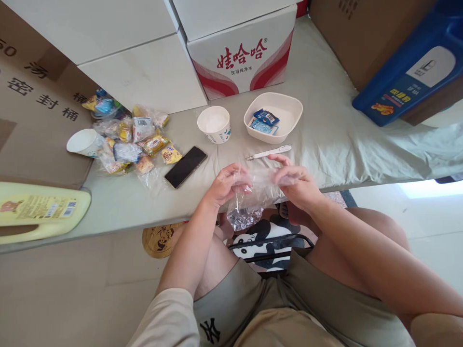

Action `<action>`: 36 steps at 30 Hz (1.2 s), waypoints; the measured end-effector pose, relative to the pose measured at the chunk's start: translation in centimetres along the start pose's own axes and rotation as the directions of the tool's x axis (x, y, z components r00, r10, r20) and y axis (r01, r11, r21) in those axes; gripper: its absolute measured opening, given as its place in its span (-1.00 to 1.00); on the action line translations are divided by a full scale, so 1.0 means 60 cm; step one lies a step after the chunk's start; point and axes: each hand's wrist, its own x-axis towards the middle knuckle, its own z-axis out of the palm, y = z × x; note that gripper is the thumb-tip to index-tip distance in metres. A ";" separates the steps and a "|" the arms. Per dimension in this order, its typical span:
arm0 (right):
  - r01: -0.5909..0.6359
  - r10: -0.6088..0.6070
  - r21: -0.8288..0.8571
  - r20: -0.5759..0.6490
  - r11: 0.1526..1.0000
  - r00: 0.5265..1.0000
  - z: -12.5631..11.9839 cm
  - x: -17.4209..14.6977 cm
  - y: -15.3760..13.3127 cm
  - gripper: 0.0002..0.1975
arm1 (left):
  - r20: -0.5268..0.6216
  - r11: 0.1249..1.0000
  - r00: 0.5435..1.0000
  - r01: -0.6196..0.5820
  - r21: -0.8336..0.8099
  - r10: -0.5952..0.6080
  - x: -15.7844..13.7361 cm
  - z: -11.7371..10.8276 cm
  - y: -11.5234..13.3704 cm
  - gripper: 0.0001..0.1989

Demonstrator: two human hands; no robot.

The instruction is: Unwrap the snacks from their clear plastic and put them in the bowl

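A clear plastic bag (246, 212) hangs between my two hands at the front edge of the covered surface. My left hand (228, 183) pinches its left side. My right hand (298, 185) grips the other side, its index finger lifted away and the thumb side against the film. Just beyond my fingers lies a white craft knife or pen-like tool (269, 153). Farther back stand a paper cup (214, 125) and a white bowl (289, 113), which holds blue packets (265, 120). The bag looks crumpled at its lower end; its contents, if any, cannot be made out.
A black phone (186, 166) lies left of my hands, beside a heap of wrapped snacks (133, 140) and a tipped paper cup (85, 143). Cartons (244, 62) line the back. A yellow jug (43, 209) is at left, a blue container (408, 67) at right.
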 end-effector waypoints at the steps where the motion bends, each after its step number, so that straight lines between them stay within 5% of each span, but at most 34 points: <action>1: -0.022 0.022 0.016 0.003 1.000 1.000 -0.002 0.000 -0.005 -0.91 | -0.008 1.000 1.000 -0.017 -0.019 0.017 -0.001 0.000 0.004 -0.68; 7: -0.221 0.237 0.228 -0.048 0.948 0.970 -0.007 0.009 -0.007 -0.70 | 0.026 0.985 0.988 -0.152 0.081 0.151 0.002 -0.012 0.010 -0.64; 11: -0.353 0.354 0.068 0.004 0.933 0.935 -0.003 0.006 0.002 -0.38 | 0.001 0.939 0.981 -0.186 0.289 0.194 0.002 -0.017 0.004 -0.77; 13: -0.368 0.370 -0.041 0.033 0.929 0.929 0.001 0.003 0.003 -0.30 | -0.057 0.959 0.976 -0.196 0.204 0.211 0.000 -0.012 0.000 -0.58; 16: -0.264 0.263 -0.062 -0.025 0.963 0.965 0.004 0.001 0.005 -0.32 | -0.137 0.981 0.975 -0.186 -0.063 0.176 -0.002 0.006 -0.011 -0.32; 18: -0.169 0.169 0.009 -0.059 0.986 0.984 0.004 0.004 0.010 -0.30 | -0.081 0.982 0.995 -0.079 -0.173 0.066 -0.001 0.020 -0.021 -0.38; 22: -0.185 0.183 0.083 0.030 0.979 0.983 -0.001 0.019 0.028 -0.59 | -0.051 0.991 0.998 0.014 -0.132 -0.021 0.000 0.030 -0.025 -0.64; 24: -0.228 0.226 0.027 0.050 0.973 0.973 -0.002 0.029 0.034 -0.75 | -0.057 0.996 0.998 0.013 -0.090 -0.018 -0.003 0.023 -0.016 -0.62; 29: -0.207 0.208 -0.025 0.073 0.978 0.975 0.005 0.044 0.029 -0.78 | -0.046 0.988 0.992 0.118 0.097 -0.114 -0.015 -0.006 0.010 -0.53; 36: -0.202 0.190 0.138 0.099 0.969 0.977 0.015 0.049 0.015 -0.82 | -0.211 0.994 0.977 -0.037 -0.100 0.015 -0.017 -0.044 0.028 -0.76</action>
